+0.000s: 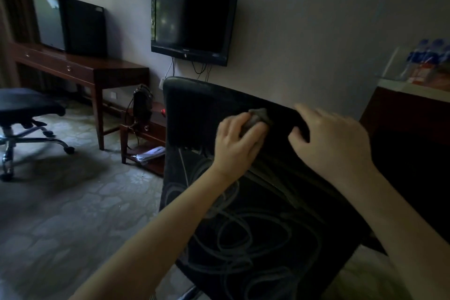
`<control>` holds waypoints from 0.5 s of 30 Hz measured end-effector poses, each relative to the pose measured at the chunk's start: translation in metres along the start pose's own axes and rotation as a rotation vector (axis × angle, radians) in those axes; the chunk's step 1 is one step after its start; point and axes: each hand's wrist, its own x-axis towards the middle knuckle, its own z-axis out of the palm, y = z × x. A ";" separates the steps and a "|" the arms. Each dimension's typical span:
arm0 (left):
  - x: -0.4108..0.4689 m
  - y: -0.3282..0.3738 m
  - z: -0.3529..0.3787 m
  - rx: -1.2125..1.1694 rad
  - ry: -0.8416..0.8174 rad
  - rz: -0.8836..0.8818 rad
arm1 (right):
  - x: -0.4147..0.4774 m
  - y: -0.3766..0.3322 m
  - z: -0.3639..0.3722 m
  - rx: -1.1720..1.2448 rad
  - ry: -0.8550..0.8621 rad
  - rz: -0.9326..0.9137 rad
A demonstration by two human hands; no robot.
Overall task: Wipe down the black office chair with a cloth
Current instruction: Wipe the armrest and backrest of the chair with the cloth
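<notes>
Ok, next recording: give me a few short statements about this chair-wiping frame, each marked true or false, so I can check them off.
1. The left hand holds a crumpled grey cloth against the black padded chair back. True.
2. The right hand hangs free, away from the chair. False: its fingers curl over the top edge of the chair back.
3. The black flat-screen television on the wall shows a bright picture. False: its screen is dark.
4. A second swivel chair with a shiny wheeled base stands on the carpet at the left. True.
</notes>
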 end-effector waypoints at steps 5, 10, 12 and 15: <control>0.025 -0.041 -0.014 -0.143 0.154 -0.756 | 0.005 0.006 -0.001 0.167 -0.030 0.074; 0.064 -0.079 -0.028 -0.191 0.232 -1.180 | 0.010 -0.005 0.002 0.156 0.000 0.049; 0.067 -0.078 -0.027 -0.131 0.164 -1.153 | 0.014 -0.012 0.006 0.174 0.015 0.047; 0.068 -0.058 -0.019 -0.101 0.110 -0.980 | 0.019 -0.022 0.009 0.181 0.045 0.057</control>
